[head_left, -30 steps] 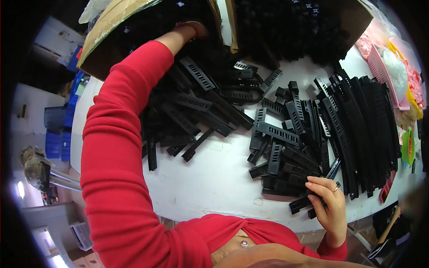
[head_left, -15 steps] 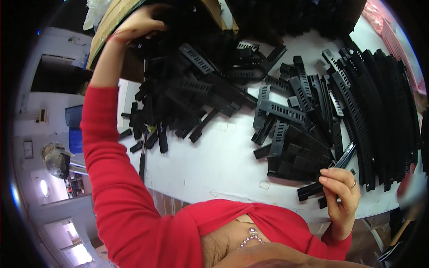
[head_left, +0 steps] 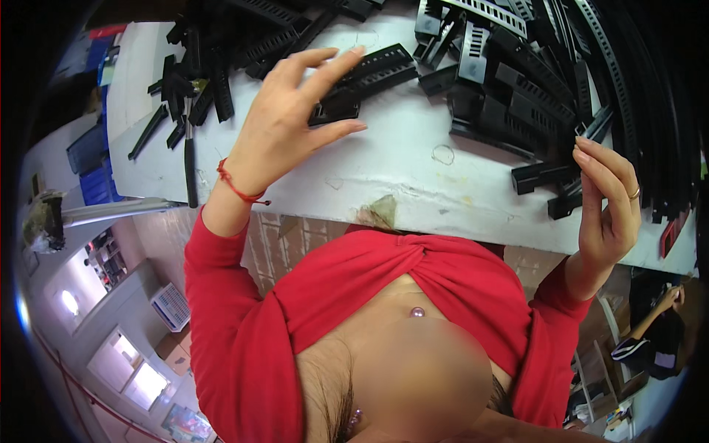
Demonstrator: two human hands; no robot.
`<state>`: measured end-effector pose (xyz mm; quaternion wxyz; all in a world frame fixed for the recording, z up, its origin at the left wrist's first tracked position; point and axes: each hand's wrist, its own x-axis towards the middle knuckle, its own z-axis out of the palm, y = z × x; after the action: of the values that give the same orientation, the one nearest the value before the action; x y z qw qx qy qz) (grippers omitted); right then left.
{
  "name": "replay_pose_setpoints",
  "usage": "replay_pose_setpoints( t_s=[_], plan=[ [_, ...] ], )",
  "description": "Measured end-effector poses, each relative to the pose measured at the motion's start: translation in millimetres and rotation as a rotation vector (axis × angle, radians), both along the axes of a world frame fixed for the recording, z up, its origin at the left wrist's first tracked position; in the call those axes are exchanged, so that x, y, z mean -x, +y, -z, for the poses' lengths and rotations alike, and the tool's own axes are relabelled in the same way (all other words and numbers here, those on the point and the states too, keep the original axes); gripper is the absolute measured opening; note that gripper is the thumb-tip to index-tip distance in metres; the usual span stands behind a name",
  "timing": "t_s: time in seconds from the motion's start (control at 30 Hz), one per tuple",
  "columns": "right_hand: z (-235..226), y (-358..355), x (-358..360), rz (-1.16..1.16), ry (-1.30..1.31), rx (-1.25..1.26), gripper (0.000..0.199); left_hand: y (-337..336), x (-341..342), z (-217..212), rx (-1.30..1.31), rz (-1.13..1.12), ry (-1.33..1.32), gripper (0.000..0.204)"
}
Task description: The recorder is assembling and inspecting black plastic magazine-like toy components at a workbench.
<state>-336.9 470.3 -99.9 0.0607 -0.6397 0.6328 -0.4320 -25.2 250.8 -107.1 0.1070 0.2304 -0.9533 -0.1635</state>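
Note:
My left hand (head_left: 284, 118) has its fingers and thumb spread around the near end of a black slotted strip (head_left: 380, 72); its fingertips hide part of that strip, and contact is not clear. Another short black piece (head_left: 336, 112) lies under the hand. On the right, my right hand (head_left: 609, 199) is closed, thumb and fingertips pressed together beside a narrow shiny dark piece (head_left: 595, 124). What the pinch holds, if anything, is hidden. Just left of these fingers lie short black strips (head_left: 535, 176) at the near edge of a pile of slotted black strips (head_left: 509, 103).
Long black slotted strips (head_left: 628, 96) stand in a dense row at the right. More black pieces (head_left: 251, 37) are heaped at the far left. A thin dark-handled tool (head_left: 190, 170) lies by the left table edge. Another person's arm (head_left: 653, 317) shows at lower right.
My left hand has come back from the cardboard box at the far left to above the table's middle, near a black strip. The view has tilted down toward me; my right hand stays pinched.

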Motion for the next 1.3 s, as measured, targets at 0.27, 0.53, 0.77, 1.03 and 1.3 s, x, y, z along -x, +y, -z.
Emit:
replay_pose_setpoints(
  t_s=[0.27, 0.53, 0.77, 1.03, 1.3],
  plan=[
    [17.8, 36.7, -26.4, 0.096, -0.127, 0.156, 0.025, 26.8, -9.4, 9.4, 0.04, -0.186, 0.26, 0.051],
    [11.7, 35.6, -40.1, 0.037, 0.015, 0.2, 0.024, 23.3, 1.7, 18.8, 0.07, -0.324, 0.19, 0.03],
    [18.1, 23.1, -56.9, -0.121, -0.021, 0.199, 0.036, 22.2, 3.4, 17.6, 0.106, -0.217, 0.141, 0.028],
    [1.7, -19.0, -87.9, -0.145, 0.186, 0.133, 0.042, 25.7, -3.9, 10.0, 0.457, -0.042, 0.478, 0.029],
    [22.4, -17.2, -104.2, -0.266, 0.17, 0.163, 0.026, -90.8, -6.4, -40.9, 0.769, -0.2, 0.419, 0.019]
  ],
)
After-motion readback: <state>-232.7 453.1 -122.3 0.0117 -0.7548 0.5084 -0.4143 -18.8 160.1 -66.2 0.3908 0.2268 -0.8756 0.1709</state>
